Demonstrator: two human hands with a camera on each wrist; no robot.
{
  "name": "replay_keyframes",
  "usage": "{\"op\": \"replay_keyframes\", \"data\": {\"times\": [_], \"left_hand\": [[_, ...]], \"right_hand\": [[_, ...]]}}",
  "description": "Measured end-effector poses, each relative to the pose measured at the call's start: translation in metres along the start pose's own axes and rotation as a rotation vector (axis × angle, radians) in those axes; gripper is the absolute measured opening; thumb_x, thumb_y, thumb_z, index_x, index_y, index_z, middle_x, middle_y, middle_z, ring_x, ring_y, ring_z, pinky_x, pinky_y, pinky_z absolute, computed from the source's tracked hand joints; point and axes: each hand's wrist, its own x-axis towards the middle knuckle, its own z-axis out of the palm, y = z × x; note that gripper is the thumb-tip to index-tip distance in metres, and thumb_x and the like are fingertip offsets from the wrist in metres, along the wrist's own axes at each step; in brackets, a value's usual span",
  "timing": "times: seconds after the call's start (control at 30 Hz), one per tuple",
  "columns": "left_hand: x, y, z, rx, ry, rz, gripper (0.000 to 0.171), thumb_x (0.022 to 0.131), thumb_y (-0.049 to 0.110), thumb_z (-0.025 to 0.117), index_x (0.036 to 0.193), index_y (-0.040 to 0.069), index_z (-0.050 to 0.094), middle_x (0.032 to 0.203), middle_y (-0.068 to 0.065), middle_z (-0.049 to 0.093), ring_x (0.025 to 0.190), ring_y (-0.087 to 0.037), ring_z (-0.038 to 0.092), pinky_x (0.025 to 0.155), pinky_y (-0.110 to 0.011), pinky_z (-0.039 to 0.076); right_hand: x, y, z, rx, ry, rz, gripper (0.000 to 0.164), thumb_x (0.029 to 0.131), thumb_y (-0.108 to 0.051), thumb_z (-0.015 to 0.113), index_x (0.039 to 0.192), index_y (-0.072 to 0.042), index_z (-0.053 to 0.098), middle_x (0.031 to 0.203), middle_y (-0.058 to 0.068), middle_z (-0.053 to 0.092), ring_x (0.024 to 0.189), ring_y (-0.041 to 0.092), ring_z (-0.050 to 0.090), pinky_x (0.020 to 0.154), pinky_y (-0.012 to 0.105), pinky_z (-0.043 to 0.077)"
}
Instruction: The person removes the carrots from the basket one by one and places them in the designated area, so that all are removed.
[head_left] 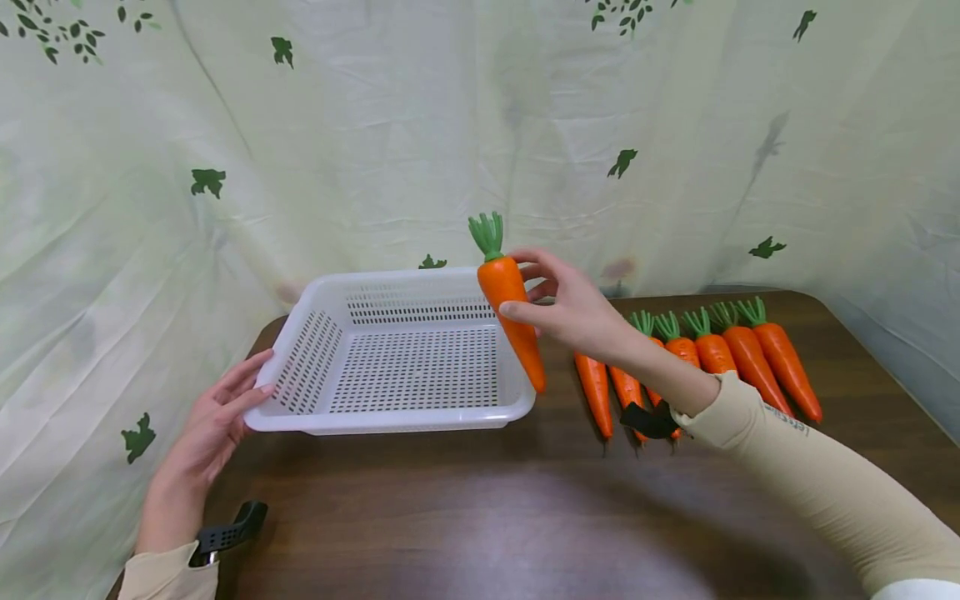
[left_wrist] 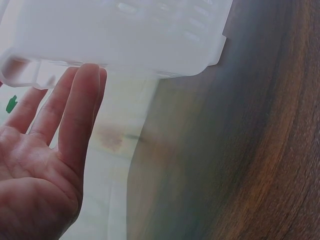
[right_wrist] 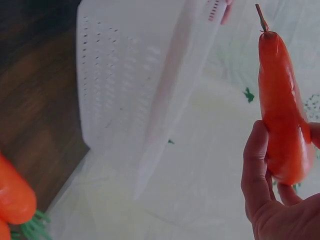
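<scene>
A white perforated plastic basket (head_left: 405,421) is at the left of the dark wooden table in the head view. At its left rim is my left hand (head_left: 217,417); the left wrist view shows that hand's fingers (left_wrist: 80,115) nearly straight, their tips touching the basket's side. My right hand (head_left: 573,304) holds an orange carrot (head_left: 506,296) with a green top over the basket's right edge, top up and tip down. Thumb and fingers pinch its thick part, as the right wrist view also shows of the carrot (right_wrist: 280,95).
Several more carrots (head_left: 783,358) lie side by side on the table (head_left: 465,517) at the right, partly hidden behind my right forearm. A pale curtain (head_left: 390,125) with green leaf prints hangs behind the table.
</scene>
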Motion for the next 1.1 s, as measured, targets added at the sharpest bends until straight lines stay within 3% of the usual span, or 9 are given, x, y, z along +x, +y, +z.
{"op": "replay_keyframes", "data": {"times": [0.43,0.63,0.9,1.1], "left_hand": [[0.000,0.000,0.002,0.029,0.026,-0.003,0.056,0.101,0.004,0.051,0.153,0.019,0.037,0.137,0.006,0.053,0.111,-0.015,0.064,0.085,-0.040,0.053],[0.000,0.000,0.002,-0.002,0.005,0.005,0.054,0.101,0.002,0.050,0.152,0.018,0.038,0.136,0.004,0.054,0.111,-0.016,0.065,0.084,-0.040,0.053],[0.000,0.000,0.002,0.012,0.022,0.006,0.054,0.101,0.003,0.050,0.152,0.018,0.038,0.135,0.005,0.056,0.111,-0.016,0.065,0.084,-0.038,0.054],[0.000,0.001,0.002,0.046,0.042,0.000,0.054,0.101,0.004,0.051,0.152,0.019,0.039,0.136,0.006,0.056,0.111,-0.016,0.065,0.083,-0.039,0.054]], "right_hand": [[-0.033,0.031,-0.035,-0.099,0.058,0.077,0.063,0.089,-0.028,0.074,0.143,-0.017,0.045,0.131,0.008,0.053,0.102,0.026,0.059,0.070,0.045,0.058],[-0.048,0.039,-0.053,-0.154,0.068,0.105,0.063,0.090,-0.032,0.073,0.144,-0.018,0.044,0.132,0.008,0.053,0.099,0.027,0.057,0.065,0.039,0.058],[-0.069,0.051,-0.083,-0.246,0.108,0.125,0.062,0.091,-0.031,0.072,0.146,-0.021,0.043,0.133,0.009,0.052,0.098,0.025,0.057,0.066,0.040,0.057],[-0.085,0.059,-0.108,-0.319,0.168,0.191,0.065,0.092,-0.037,0.070,0.147,-0.021,0.041,0.135,0.008,0.051,0.100,0.023,0.056,0.068,0.035,0.056]]}}
